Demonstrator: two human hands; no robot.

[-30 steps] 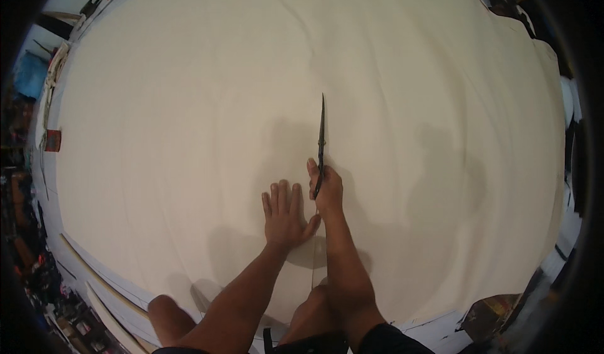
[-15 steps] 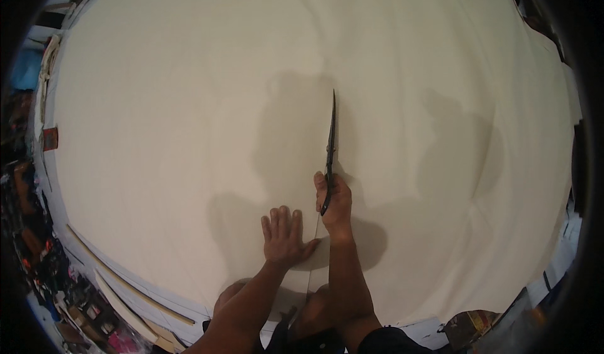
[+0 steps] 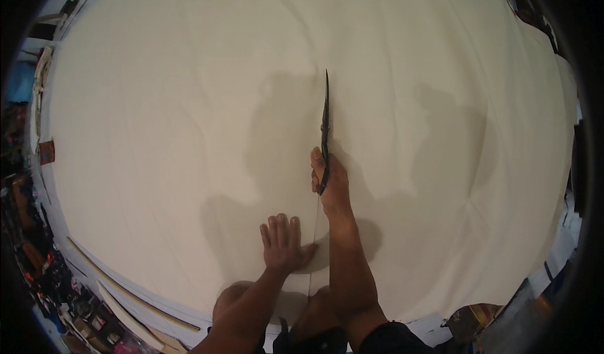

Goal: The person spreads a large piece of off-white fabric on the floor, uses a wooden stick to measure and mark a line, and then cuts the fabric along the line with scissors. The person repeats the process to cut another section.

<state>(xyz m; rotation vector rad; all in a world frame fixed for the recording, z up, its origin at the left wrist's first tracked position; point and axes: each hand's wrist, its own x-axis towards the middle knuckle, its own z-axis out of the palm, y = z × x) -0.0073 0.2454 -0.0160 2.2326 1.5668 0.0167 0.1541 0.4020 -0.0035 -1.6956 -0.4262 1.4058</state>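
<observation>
A wide sheet of cream fabric [image 3: 157, 134] spreads out under both hands. My right hand [image 3: 332, 181] is wrapped round the handles of large dark scissors [image 3: 326, 118], whose blades point away from me along the fabric. Behind the scissors a thin, straight cut line runs back toward my knees. Just left of that line, my left hand [image 3: 283, 244] lies flat on the fabric with its fingers stretched out and its thumb toward the cut. The lower handle is partly hidden by my right hand.
A long thin wooden stick [image 3: 132, 285] lies beyond the fabric's left front edge. Assorted clutter [image 3: 94, 322] fills the lower left rim. A dark brown patterned item [image 3: 472, 322] sits by the near right edge. Soft wrinkles [image 3: 481, 152] run through the fabric on the right.
My right hand and the scissors have moved farther away from me, and the cut line behind them is longer. My left hand remains flat in nearly the same place.
</observation>
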